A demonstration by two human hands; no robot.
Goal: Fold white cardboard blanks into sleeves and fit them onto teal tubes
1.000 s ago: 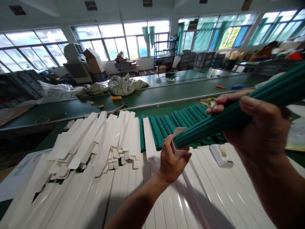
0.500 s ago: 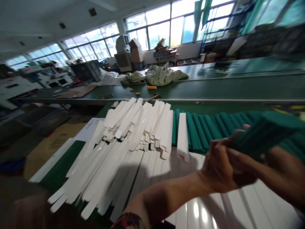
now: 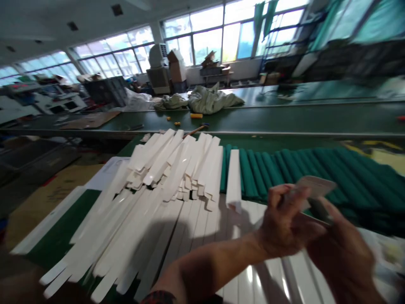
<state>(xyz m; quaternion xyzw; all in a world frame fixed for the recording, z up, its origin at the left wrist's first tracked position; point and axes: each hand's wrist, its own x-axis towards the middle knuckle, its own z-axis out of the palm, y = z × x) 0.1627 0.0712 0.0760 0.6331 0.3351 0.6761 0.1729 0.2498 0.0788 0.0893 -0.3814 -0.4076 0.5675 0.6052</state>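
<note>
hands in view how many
2: the person's bare left hand at lower centre and bare right hand at lower right, both at a pale flat card piece. No other hands show.

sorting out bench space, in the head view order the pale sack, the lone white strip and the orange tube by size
1. Pale sack, the bulkiest.
2. Lone white strip; it is much nearer the camera, so its rank against the sack is unsure.
3. Orange tube, the smallest.

Green belt (image 3: pixel 60 228); white cardboard strips (image 3: pixel 158 181)
</note>
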